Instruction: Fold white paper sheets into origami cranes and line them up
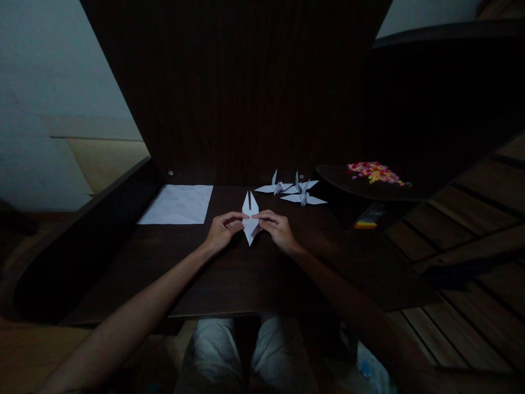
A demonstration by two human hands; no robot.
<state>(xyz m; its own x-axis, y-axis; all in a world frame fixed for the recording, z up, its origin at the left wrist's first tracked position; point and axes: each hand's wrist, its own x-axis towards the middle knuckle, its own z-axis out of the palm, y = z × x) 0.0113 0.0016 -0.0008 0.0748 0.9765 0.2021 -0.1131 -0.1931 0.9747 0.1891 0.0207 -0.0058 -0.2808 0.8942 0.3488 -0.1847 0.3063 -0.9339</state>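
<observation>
A white folded paper (250, 232), long and diamond-shaped, is held upright above the dark desk between my two hands. Its upper end splits into two narrow points with a gap between them; the lower end tapers to one tip. My left hand (221, 230) pinches its left edge between thumb and fingers. On the opposite edge, my right hand (276, 229) grips it the same way. Just beyond my right hand stand several finished white paper cranes (303, 198), wings spread, close together against the back panel.
A creased white sheet (176, 204) lies flat at the desk's left, beside a raised side board (90, 241). On the right, a rounded shelf (365, 189) bears a heap of small pink, red and yellow pieces (377, 172). The desk's front edge runs above my knees.
</observation>
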